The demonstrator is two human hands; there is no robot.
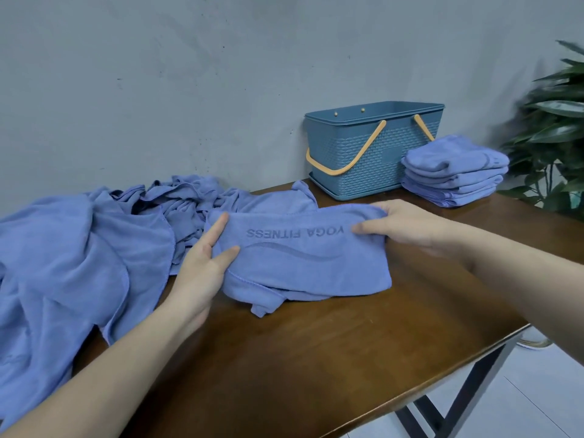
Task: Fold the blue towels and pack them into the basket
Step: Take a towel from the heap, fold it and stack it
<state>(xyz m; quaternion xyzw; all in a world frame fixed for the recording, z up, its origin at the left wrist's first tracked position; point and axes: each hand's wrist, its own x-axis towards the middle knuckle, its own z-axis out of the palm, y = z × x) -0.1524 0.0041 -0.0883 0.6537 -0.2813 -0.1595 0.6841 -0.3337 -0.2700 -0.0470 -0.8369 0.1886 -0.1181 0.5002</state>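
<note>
towel [303,257] between both hands

Left hand [202,263] pinches left end of the folded towel [303,257], thumb on top, fingers [218,227] at its edge. Right hand [407,226] grips the right end, fingers curled over the far corner. Towel reads "YOGA FITNESS", upside down, between the two hands. Heap of unfolded towels [79,248] left of the left fingers. Basket [373,153] beyond the right fingers, stack of folded towels [455,175] just right of it. All on the wooden table [316,358]. Plant [556,121] far right.
</note>
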